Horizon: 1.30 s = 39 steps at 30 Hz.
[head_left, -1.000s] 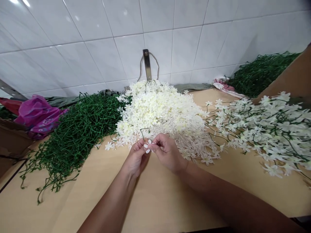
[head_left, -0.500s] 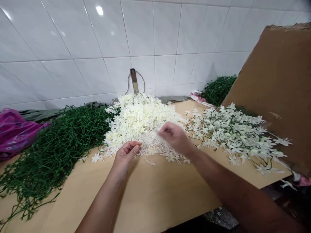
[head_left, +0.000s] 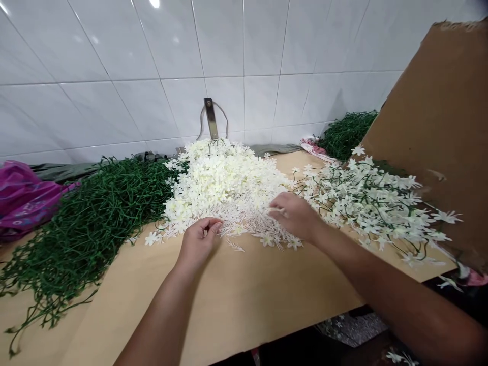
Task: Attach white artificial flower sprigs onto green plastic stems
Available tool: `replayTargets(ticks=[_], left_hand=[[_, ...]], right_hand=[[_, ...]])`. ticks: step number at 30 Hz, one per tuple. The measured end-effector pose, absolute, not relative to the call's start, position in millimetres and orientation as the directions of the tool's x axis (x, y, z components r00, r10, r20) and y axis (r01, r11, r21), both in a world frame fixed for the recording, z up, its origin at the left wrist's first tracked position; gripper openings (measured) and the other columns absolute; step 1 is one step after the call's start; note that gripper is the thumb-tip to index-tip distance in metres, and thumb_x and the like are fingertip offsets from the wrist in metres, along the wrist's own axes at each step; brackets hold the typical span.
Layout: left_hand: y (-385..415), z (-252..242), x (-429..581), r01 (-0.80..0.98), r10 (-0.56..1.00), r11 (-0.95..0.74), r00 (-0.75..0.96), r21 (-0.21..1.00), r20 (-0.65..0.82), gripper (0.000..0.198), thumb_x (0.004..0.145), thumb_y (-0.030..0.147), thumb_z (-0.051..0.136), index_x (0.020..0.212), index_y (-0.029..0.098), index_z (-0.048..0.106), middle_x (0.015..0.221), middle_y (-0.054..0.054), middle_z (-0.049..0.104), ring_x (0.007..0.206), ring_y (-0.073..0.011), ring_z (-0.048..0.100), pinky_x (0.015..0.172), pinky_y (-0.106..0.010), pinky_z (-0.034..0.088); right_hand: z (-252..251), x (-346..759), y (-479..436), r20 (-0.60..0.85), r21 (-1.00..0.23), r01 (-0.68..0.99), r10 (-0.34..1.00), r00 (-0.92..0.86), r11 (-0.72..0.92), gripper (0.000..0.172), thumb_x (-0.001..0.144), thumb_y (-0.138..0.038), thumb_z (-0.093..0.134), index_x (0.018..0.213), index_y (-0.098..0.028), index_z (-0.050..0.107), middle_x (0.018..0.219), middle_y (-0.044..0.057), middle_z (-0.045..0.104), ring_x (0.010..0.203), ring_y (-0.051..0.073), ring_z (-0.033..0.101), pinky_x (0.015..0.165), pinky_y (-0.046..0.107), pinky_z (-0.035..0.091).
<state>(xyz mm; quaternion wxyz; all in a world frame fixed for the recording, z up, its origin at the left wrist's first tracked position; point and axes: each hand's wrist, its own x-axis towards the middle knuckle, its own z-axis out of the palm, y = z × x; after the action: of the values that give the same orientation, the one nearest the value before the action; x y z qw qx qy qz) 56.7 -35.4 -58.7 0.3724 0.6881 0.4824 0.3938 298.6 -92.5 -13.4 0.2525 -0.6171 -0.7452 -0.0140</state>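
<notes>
A heap of loose cream-white artificial flowers [head_left: 224, 183] with thin white stalks lies in the middle of the wooden table [head_left: 236, 300]. My left hand [head_left: 198, 241] rests at the heap's near edge, fingers curled in, thumb against forefinger; I cannot make out anything in it. My right hand [head_left: 293, 213] is down on the heap's right side, fingers pinched on a thin white stalk. To its right lies a pile of green stems with white flowers attached [head_left: 377, 203].
A mass of bare green stems [head_left: 91, 218] covers the table's left side, and more green stems [head_left: 346, 132] lie at the back right. A cardboard sheet [head_left: 438, 122] leans at the right. A purple bag [head_left: 19, 198] sits far left. White tiled wall behind.
A second ago both hands pinched one flower together. They have parted; the right hand moved right and down onto the heap, while the left stayed at the heap's near edge.
</notes>
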Motion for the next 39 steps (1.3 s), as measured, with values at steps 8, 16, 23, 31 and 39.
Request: replayTargets(ticks=[8, 16, 23, 31, 39], left_hand=[[-30.9, -61.2, 52.4, 0.346, 0.962, -0.267, 0.155, 0.899, 0.226, 0.011, 0.067, 0.028, 0.059, 0.071, 0.020, 0.067, 0.065, -0.002, 0.062, 0.061, -0.0151, 0.051, 0.057, -0.023, 0.035], [-34.0, -55.2, 64.1, 0.222, 0.967, -0.204, 0.200, 0.953, 0.161, 0.015, 0.069, 0.028, 0.059, 0.077, 0.018, 0.066, 0.062, 0.000, 0.058, 0.058, -0.0122, 0.049, 0.056, -0.022, 0.037], [-36.9, -53.0, 68.4, 0.046, 0.972, -0.115, 0.212, 0.992, 0.103, 0.022, 0.064, 0.028, 0.064, 0.082, 0.015, 0.063, 0.070, -0.001, 0.061, 0.064, -0.0116, 0.053, 0.061, -0.023, 0.040], [-32.7, -53.6, 67.0, -0.031, 0.985, -0.039, 0.168, 0.999, 0.043, 0.018, 0.059, 0.027, 0.068, 0.070, 0.015, 0.060, 0.058, 0.003, 0.057, 0.053, -0.0085, 0.049, 0.055, -0.021, 0.038], [-28.0, -52.5, 62.4, -0.008, 0.992, -0.095, 0.076, 0.995, 0.096, 0.016, 0.062, 0.027, 0.065, 0.069, 0.014, 0.058, 0.052, 0.003, 0.054, 0.051, -0.0085, 0.048, 0.053, -0.021, 0.038]], right_hand=[[-43.4, 246.7, -40.4, 0.273, -0.249, 0.955, 0.958, -0.094, 0.164, 0.012, 0.078, -0.016, 0.048, 0.084, -0.011, 0.058, 0.087, 0.013, 0.057, 0.079, 0.020, 0.053, 0.069, 0.030, 0.040], [-43.4, 236.2, -46.1, 0.196, -0.840, 0.517, 0.981, 0.001, 0.167, 0.011, 0.072, -0.017, 0.052, 0.081, -0.015, 0.058, 0.072, 0.001, 0.057, 0.061, 0.009, 0.050, 0.059, 0.024, 0.041], [-45.7, 213.9, -44.5, 0.118, -0.950, 0.285, 0.992, -0.051, 0.128, 0.018, 0.065, -0.024, 0.059, 0.078, -0.016, 0.050, 0.062, -0.003, 0.051, 0.053, 0.008, 0.048, 0.051, 0.022, 0.040], [-50.0, 206.2, -41.9, 0.142, -0.958, 0.237, 0.986, -0.092, 0.161, 0.010, 0.067, -0.019, 0.055, 0.073, -0.016, 0.047, 0.061, -0.004, 0.048, 0.054, 0.007, 0.045, 0.051, 0.021, 0.038], [-55.3, 209.0, -44.7, 0.215, -0.903, 0.365, 0.973, -0.078, 0.229, 0.005, 0.073, -0.020, 0.051, 0.074, -0.015, 0.051, 0.067, -0.001, 0.053, 0.058, 0.008, 0.047, 0.056, 0.022, 0.040]])
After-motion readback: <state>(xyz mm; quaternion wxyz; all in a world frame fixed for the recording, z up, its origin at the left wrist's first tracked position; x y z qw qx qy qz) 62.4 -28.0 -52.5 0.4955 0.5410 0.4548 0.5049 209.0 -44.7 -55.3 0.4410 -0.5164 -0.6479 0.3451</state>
